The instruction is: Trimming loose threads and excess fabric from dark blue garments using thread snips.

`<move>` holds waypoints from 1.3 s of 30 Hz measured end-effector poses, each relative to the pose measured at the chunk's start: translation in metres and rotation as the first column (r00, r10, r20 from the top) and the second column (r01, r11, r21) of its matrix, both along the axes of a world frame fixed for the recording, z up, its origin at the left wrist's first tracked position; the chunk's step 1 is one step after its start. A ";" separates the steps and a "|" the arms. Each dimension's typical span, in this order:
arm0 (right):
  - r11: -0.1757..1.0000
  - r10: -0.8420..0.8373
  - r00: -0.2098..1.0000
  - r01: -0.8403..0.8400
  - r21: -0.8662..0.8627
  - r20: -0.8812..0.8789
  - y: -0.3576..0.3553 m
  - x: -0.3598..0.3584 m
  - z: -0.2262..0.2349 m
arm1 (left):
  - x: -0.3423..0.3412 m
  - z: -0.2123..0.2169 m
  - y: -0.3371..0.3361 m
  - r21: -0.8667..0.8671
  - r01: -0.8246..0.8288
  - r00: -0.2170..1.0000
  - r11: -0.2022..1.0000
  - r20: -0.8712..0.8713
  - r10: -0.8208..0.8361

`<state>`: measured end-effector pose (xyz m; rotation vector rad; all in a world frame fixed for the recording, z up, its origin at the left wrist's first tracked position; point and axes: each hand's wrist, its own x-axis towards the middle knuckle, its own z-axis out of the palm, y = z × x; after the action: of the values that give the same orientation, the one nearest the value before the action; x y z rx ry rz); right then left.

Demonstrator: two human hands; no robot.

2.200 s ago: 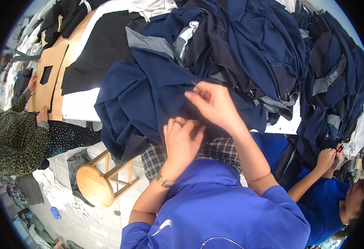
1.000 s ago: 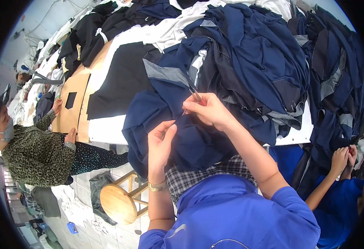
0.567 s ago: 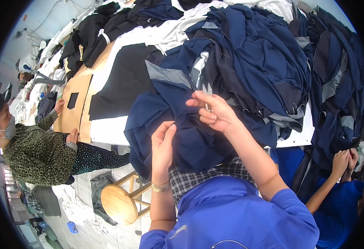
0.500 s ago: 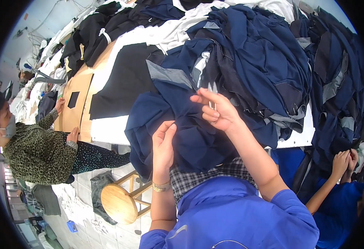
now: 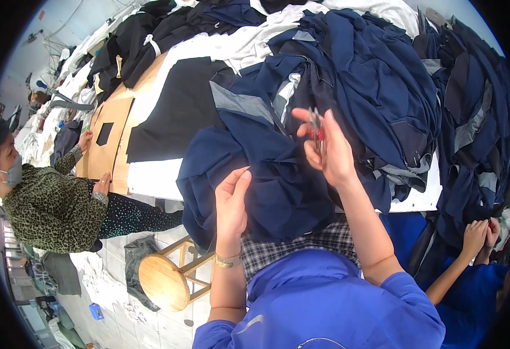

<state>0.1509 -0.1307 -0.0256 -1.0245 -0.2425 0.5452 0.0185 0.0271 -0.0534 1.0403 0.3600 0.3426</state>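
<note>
- The right hand [image 5: 329, 152] was up near the middle of the frame, a bit higher than it was half a second before.
- Its grip was pinched on a small pair of snips [image 5: 316, 125] with red on the handle; the metal tips pointed up.
- In the earlier picture the snips were lower, closer to the cloth. Now they stood clear above it.
- The left hand [image 5: 231, 200] was lower, just left of the middle. It had hardly moved.
- Its fingers were pressed together on the edge of a dark blue garment [image 5: 266, 186], pinching the cloth.
- The dark blue garment lay in the middle of the frame, hanging over the near edge of the bench [image 5: 150, 177] and onto the person's lap.
- A big heap of dark blue clothes [image 5: 377, 81] filled the upper right of the frame, the same as before.
- A flat black cloth [image 5: 176, 110] lay on the bench in the upper left part.
- A round wooden stool [image 5: 164, 282] stood on the floor at the lower left.
- Another person in a spotted top [image 5: 51, 209] stood at the far left, with a hand on the bench, as before.
- A third person's hands [image 5: 482, 232] showed at the lower right, close together.
</note>
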 end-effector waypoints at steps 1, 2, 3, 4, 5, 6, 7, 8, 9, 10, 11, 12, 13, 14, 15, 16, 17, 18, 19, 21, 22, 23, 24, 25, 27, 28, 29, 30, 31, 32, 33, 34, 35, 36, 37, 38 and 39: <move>0.997 0.079 0.997 -0.079 0.019 0.004 0.000 -0.005 0.002 | 0.000 0.002 -0.001 0.004 0.003 1.000 1.000 -0.005 -0.003; 0.984 0.177 0.984 -0.176 0.018 -0.012 0.000 -0.009 0.001 | 0.000 0.002 -0.001 0.009 0.006 1.000 1.000 -0.011 -0.006; 0.962 0.272 0.962 -0.273 -0.018 -0.009 -0.001 -0.015 0.004 | 0.000 0.001 0.000 0.009 0.002 1.000 1.000 -0.011 -0.002; 0.949 0.301 0.953 -0.302 -0.096 -0.019 0.002 -0.022 0.011 | 0.001 0.000 -0.001 0.008 0.001 1.000 1.000 -0.016 -0.001; 0.932 0.349 0.937 -0.350 -0.098 -0.029 0.004 -0.028 0.009 | 0.001 -0.001 -0.001 0.008 0.000 1.000 1.000 -0.022 0.000; 0.914 0.387 0.922 -0.386 -0.123 -0.022 0.006 -0.033 0.009 | 0.001 0.002 -0.001 0.007 -0.002 1.000 1.000 -0.021 0.002; 0.903 0.400 0.917 -0.393 -0.174 0.002 0.009 -0.037 0.011 | 0.002 0.006 -0.003 0.010 0.006 1.000 1.000 -0.014 -0.006; 0.900 0.402 0.915 -0.391 -0.193 0.022 0.010 -0.039 0.007 | 0.002 0.008 -0.003 0.012 0.013 1.000 1.000 -0.007 -0.013; 0.900 0.403 0.915 -0.391 -0.194 0.022 0.012 -0.041 0.005 | 0.002 0.005 -0.003 0.011 0.013 1.000 1.000 -0.006 -0.013; 0.911 0.373 0.926 -0.352 -0.215 0.061 0.013 -0.042 0.003 | 0.001 0.001 -0.001 0.004 0.005 1.000 1.000 -0.017 -0.005; 0.921 0.342 0.934 -0.312 -0.234 0.101 0.015 -0.044 0.002 | 0.001 -0.001 0.000 -0.003 -0.003 1.000 1.000 -0.027 0.003; 0.937 0.292 0.949 -0.260 -0.234 0.118 0.017 -0.045 0.005 | -0.001 -0.001 0.000 -0.003 -0.007 1.000 1.000 -0.027 0.007; 0.937 0.291 0.949 -0.258 -0.236 0.118 0.020 -0.046 -0.002 | -0.001 0.001 -0.001 -0.019 -0.004 1.000 1.000 -0.014 0.003; 0.960 0.167 0.929 -0.077 -0.268 0.331 0.026 -0.046 -0.013 | 0.000 0.003 -0.003 -0.034 0.001 1.000 0.999 -0.001 -0.001; 0.959 0.048 0.846 0.109 -0.260 0.531 0.027 -0.046 -0.020 | 0.001 0.002 -0.004 -0.035 0.004 1.000 0.999 0.001 -0.004; 0.918 0.157 0.881 0.037 -0.395 0.446 0.023 -0.044 -0.016 | -0.001 -0.001 -0.003 -0.049 0.014 1.000 0.999 0.015 -0.013; 0.917 0.159 0.880 0.036 -0.396 0.447 0.023 -0.045 -0.012 | -0.001 -0.001 -0.002 -0.064 0.025 0.999 0.998 0.029 -0.024; 0.894 0.174 0.886 0.040 -0.446 0.429 0.023 -0.047 -0.008 | -0.001 -0.001 -0.005 -0.065 0.025 0.999 0.998 0.031 -0.023; 0.867 0.189 0.894 0.043 -0.496 0.407 0.021 -0.048 -0.005 | -0.001 0.003 -0.012 -0.007 0.020 0.999 1.000 0.042 -0.020; 0.856 0.168 0.884 0.089 -0.510 0.436 0.019 -0.049 0.002 | -0.004 0.006 -0.016 0.060 0.122 0.989 0.991 0.080 -0.127; 0.879 0.089 0.850 0.178 -0.441 0.520 0.018 -0.049 0.001 | -0.005 0.012 -0.021 0.031 0.194 0.976 0.981 0.092 -0.196; 0.866 0.095 0.849 0.187 -0.463 0.521 0.014 -0.047 -0.002 | -0.006 0.019 -0.026 0.002 0.266 0.958 0.964 0.107 -0.265; 0.853 0.100 0.848 0.197 -0.484 0.521 0.009 -0.043 -0.003 | -0.005 0.026 -0.028 0.074 0.357 0.928 0.931 0.086 -0.363; 0.883 0.119 0.890 0.108 -0.457 0.440 0.004 -0.042 -0.001 | -0.003 0.026 -0.030 0.095 0.381 0.917 0.920 0.090 -0.389; 0.862 0.063 0.916 0.150 -0.484 0.395 -0.006 -0.037 -0.005 | -0.002 0.025 -0.032 0.107 0.409 0.899 0.906 0.120 -0.421; 0.867 0.039 0.845 0.238 -0.439 0.534 -0.006 -0.034 -0.001 | 0.000 0.025 -0.032 0.105 0.416 0.896 0.904 0.125 -0.426; 0.879 0.054 0.936 0.121 -0.461 0.348 -0.012 -0.033 0.008 | 0.002 0.027 -0.032 0.161 0.420 0.897 0.893 0.080 -0.435; 0.890 0.075 0.986 0.002 -0.457 0.149 -0.017 -0.033 0.020 | 0.004 0.030 -0.032 0.217 0.423 0.897 0.880 0.036 -0.441; 0.965 0.059 0.998 -0.059 -0.257 -0.007 -0.022 -0.030 0.015 | 0.007 0.034 -0.033 0.262 0.361 0.932 0.895 -0.091 -0.350; 0.964 0.047 0.999 -0.046 -0.261 -0.002 -0.027 -0.028 0.013 | 0.014 0.032 -0.035 0.419 0.213 0.976 0.883 -0.051 -0.211; 0.967 0.074 0.997 -0.079 -0.243 -0.029 -0.031 -0.026 0.013 | 0.020 0.036 -0.033 0.658 0.087 0.995 0.748 -0.020 -0.098; 0.968 0.109 0.992 -0.119 -0.220 -0.056 -0.032 -0.026 0.016 | 0.026 0.044 -0.031 0.799 0.004 0.996 0.601 0.053 -0.077; 0.963 0.153 0.986 -0.163 -0.213 -0.063 -0.034 -0.026 0.019 | 0.033 0.044 -0.030 0.784 -0.009 0.986 0.621 0.110 -0.125; 0.964 0.148 0.987 -0.157 -0.214 -0.058 -0.035 -0.026 0.021 | 0.040 0.044 -0.028 0.745 0.061 0.971 0.664 0.111 -0.214; 0.954 0.176 0.984 -0.178 -0.240 -0.029 -0.034 -0.027 0.023 | 0.044 0.042 -0.025 0.706 0.130 0.948 0.697 0.117 -0.295; 0.943 0.206 0.979 -0.198 -0.267 0.000 -0.034 -0.028 0.025 | 0.049 0.037 -0.026 0.508 0.276 0.915 0.816 0.121 -0.384; 0.944 0.208 0.978 -0.199 -0.264 0.005 -0.034 -0.029 0.026 | 0.050 0.037 -0.023 0.413 0.398 0.870 0.819 0.115 -0.480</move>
<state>0.1221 -0.1648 0.0008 -1.2752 -0.3138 0.7632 0.0684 0.0045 -0.0160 1.4148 -0.1607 0.0973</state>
